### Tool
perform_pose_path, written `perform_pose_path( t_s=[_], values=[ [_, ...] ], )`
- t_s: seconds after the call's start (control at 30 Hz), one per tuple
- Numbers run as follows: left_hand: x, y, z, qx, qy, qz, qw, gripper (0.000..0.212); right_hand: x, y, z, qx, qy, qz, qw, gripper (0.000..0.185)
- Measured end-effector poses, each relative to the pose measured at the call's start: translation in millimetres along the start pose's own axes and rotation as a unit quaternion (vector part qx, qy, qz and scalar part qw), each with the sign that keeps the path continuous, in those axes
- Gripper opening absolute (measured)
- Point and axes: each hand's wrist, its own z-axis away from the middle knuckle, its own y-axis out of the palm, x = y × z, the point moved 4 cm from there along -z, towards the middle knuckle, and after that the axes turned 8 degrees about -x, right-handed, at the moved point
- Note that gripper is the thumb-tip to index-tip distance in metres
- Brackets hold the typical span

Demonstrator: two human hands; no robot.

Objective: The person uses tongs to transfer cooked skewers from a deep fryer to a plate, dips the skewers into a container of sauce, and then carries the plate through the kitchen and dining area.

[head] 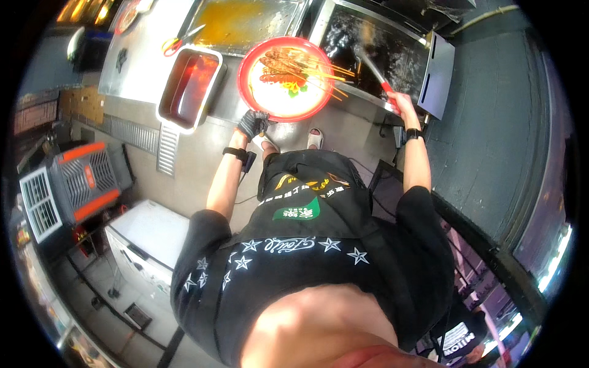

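Note:
A red-rimmed round plate point(245, 94) carries several browned skewers point(276, 64), their sticks pointing right, with some green leaf beside them. My left hand point(253, 124), in a dark striped glove, is at the plate's lower left rim; whether its fingers grip the rim cannot be told. Bare, my right hand point(401, 105) is closed around the red handle of a metal utensil point(373, 69). The utensil's far end reaches over the dark, shiny griddle point(400, 55) and is blurred there.
Left of the plate stands a deep rectangular pan point(189, 92) of dark red liquid. Scissors point(172, 45) with red and yellow handles lie behind it. An oily metal tray point(239, 23) is at the back. A white chest point(147, 234) stands lower left; another person point(460, 331) shows lower right.

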Motion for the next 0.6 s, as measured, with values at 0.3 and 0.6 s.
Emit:
perform_pose_path(
  t_s=[0.3,0.6],
  values=[
    [-18,24,8,0.024,-0.003,0.002,1.000,0.016,-28,-10,26,0.123,0.010,-0.155,0.980,0.025],
    [-1,-46,-54,0.057,-0.053,0.000,0.997,0.042,-23,-38,106,0.093,-0.044,-0.078,0.992,0.030]
  ],
)
